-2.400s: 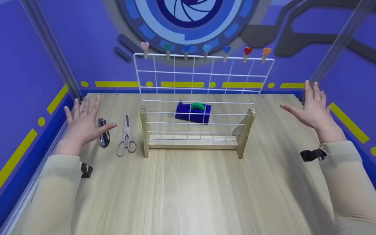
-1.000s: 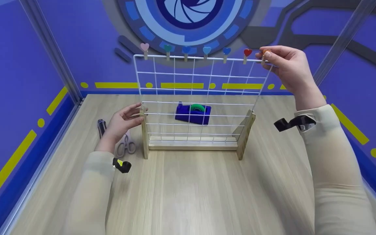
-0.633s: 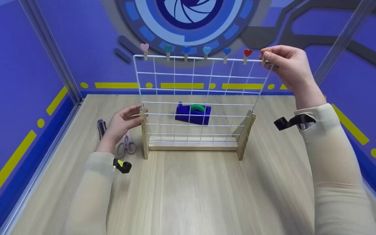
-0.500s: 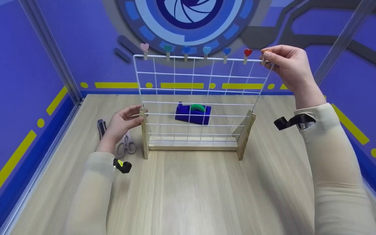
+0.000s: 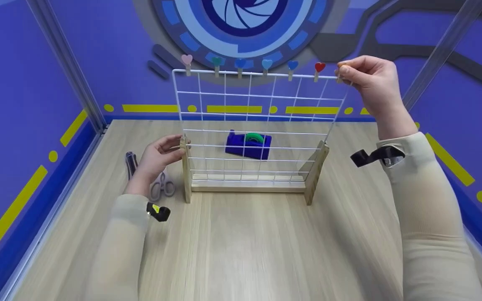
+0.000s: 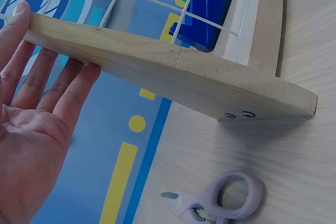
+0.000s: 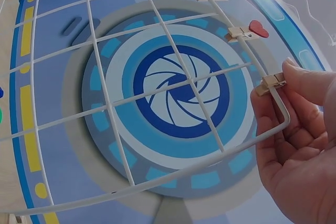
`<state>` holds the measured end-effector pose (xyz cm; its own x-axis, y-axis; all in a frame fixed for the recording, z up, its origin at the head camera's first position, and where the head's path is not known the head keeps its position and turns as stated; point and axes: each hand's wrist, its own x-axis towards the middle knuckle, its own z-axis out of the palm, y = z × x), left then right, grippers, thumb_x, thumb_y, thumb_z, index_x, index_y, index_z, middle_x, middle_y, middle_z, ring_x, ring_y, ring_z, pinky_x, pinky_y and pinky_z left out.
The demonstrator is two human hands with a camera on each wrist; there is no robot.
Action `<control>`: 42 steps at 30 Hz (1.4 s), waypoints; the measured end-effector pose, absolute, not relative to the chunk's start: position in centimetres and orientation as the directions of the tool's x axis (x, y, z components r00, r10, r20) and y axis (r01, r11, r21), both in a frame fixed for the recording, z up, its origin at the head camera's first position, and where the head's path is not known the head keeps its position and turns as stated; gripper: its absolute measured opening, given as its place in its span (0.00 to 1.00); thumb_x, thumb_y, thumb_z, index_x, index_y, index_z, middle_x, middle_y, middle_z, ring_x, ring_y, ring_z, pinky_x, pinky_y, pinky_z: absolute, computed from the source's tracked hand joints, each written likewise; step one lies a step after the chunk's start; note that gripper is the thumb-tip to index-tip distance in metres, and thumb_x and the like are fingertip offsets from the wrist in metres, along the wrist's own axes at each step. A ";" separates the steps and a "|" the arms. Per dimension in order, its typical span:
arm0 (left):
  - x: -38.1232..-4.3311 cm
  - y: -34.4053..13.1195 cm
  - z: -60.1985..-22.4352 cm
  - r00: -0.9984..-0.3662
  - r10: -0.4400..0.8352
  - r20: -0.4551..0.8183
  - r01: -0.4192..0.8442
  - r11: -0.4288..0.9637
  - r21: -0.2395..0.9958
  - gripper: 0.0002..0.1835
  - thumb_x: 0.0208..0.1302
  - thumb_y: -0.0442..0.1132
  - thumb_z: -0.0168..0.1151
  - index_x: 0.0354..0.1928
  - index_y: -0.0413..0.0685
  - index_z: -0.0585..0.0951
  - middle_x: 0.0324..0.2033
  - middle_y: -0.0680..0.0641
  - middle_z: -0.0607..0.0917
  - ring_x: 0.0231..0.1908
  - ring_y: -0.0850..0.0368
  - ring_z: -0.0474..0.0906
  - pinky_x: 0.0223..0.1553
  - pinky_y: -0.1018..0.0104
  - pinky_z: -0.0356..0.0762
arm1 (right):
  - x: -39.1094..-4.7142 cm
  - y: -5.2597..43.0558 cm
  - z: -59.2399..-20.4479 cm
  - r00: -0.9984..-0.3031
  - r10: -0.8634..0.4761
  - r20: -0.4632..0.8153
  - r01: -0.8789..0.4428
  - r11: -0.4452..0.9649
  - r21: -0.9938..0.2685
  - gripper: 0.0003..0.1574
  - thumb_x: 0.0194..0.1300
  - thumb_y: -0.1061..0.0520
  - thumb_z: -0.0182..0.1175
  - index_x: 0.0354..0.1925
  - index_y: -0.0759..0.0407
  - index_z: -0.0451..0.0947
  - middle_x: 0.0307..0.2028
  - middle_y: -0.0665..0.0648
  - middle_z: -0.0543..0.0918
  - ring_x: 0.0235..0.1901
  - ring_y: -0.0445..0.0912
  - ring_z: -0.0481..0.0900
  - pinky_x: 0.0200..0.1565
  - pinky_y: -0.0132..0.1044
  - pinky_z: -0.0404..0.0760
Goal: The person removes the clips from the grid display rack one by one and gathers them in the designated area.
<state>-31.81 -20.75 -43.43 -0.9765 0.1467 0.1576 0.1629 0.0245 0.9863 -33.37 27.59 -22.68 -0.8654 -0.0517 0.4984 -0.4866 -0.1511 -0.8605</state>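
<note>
A white wire grid (image 5: pixel 249 74) stands upright in a wooden stand (image 5: pixel 247 189). My left hand (image 5: pixel 153 158) holds the top of the stand's left wooden post (image 6: pixel 173 64), thumb on one side and fingers on the other. At the grid's top right corner, my right hand (image 5: pixel 375 81) pinches a small wooden clothespin (image 7: pixel 272 82) between thumb and fingers. The clothespin sits over the top wire; its orange heart is mostly hidden by the fingers. To its left a red-heart clothespin (image 5: pixel 319 69) and several others with blue, green and pink hearts line the top wire.
Behind the grid lies a blue tape dispenser (image 5: pixel 247 150) with a green roll. Scissors (image 5: pixel 162 187) and a dark-handled tool (image 5: pixel 131 163) lie left of the stand, partly behind the left forearm. Blue printed walls (image 5: pixel 115 50) enclose the table.
Both hands came in from the table's sides, the left to the wooden post, the right up to the orange-heart clothespin. Over the last half second they have hardly moved.
</note>
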 end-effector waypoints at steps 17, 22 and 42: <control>-31.8 -20.6 -43.4 -0.980 0.131 0.150 0.154 0.021 0.988 0.31 0.69 0.32 0.67 0.71 0.36 0.71 0.60 0.47 0.85 0.52 0.69 0.84 0.56 0.71 0.85 | -31.1 27.7 -21.3 -0.805 0.018 0.593 -0.589 -0.140 -0.796 0.14 0.60 0.67 0.73 0.42 0.78 0.84 0.33 0.58 0.90 0.33 0.45 0.88 0.42 0.29 0.89; -31.7 -20.6 -43.6 -0.979 0.130 0.156 0.161 0.027 0.987 0.30 0.69 0.34 0.68 0.71 0.38 0.72 0.56 0.54 0.86 0.53 0.68 0.84 0.57 0.71 0.85 | -29.7 27.4 -22.0 -0.776 0.027 0.630 -0.631 -0.029 -0.775 0.15 0.62 0.65 0.72 0.44 0.76 0.85 0.34 0.57 0.91 0.33 0.45 0.88 0.42 0.28 0.89; -31.8 -20.6 -43.8 -0.982 0.112 0.153 0.158 0.035 0.987 0.30 0.69 0.34 0.68 0.71 0.39 0.72 0.57 0.54 0.85 0.53 0.68 0.83 0.57 0.71 0.85 | -26.0 25.1 -33.3 -0.770 -0.141 0.622 -0.637 0.120 -0.762 0.17 0.55 0.78 0.70 0.45 0.80 0.82 0.36 0.48 0.91 0.32 0.38 0.89 0.36 0.27 0.88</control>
